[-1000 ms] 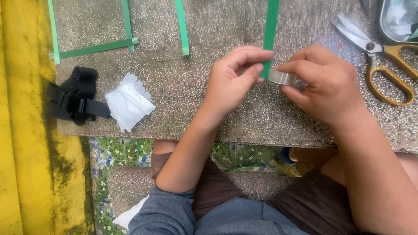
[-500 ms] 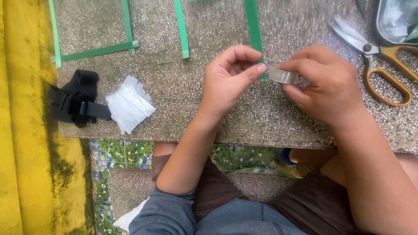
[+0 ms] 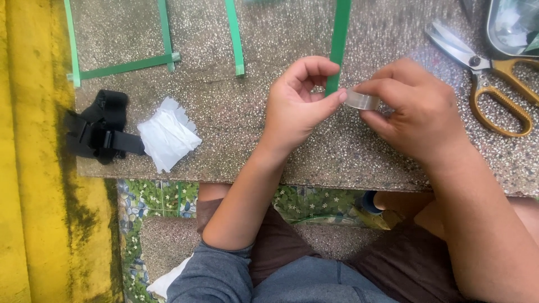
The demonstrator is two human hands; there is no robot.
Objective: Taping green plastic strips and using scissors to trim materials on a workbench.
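A small roll of clear tape (image 3: 362, 100) is held by the thumb and fingers of my right hand (image 3: 415, 112) above the speckled stone tabletop (image 3: 224, 140). My left hand (image 3: 297, 104) pinches the lower end of a green strip (image 3: 339, 39), thumb and forefinger closed on it right beside the roll. The strip runs from my fingers up to the top edge of the view. Whether the tape touches the strip is hidden by my fingers.
Other green strips lie at the back left, two crossing in a corner (image 3: 129, 64) and one alone (image 3: 234, 36). A black strap with buckle (image 3: 98, 129) and white paper (image 3: 167, 134) sit left. Gold-handled scissors (image 3: 494, 84) and a clear container (image 3: 514, 28) are right.
The green strip in my left hand has swung from leaning left to nearly upright, leaning right. Both hands stay together at the tape roll.
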